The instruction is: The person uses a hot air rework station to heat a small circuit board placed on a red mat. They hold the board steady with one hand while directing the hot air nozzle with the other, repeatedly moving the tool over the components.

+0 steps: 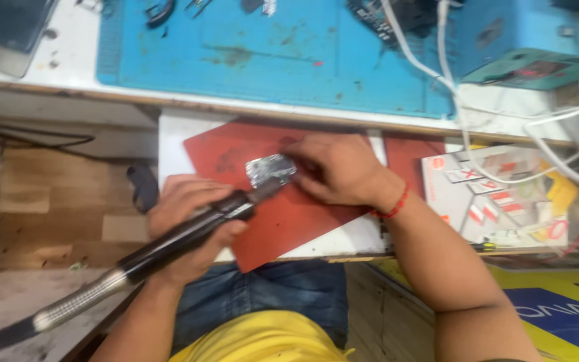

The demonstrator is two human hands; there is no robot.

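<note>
A head-worn camera looked down at a person's 2 bare hands working over a red mat that lay on a white board at the near edge of the bench. The left hand had its fingers wrapped closed around a black hot-air handpiece, whose ribbed metal hose ran off toward the lower left. The handpiece's nozzle pointed at a small silvery circuit part lying flat on the mat, near the mat's middle. The right hand, with a red thread bracelet at the wrist, rested on the mat just beside the part, its fingers curled and touching the part's right edge; whether they pinched it could not be told. Farther back, a blue work mat covered the bench. White cables trailed across its right side toward a teal box with a red display. A clear packet of small red-and-white items lay at the right.
</note>
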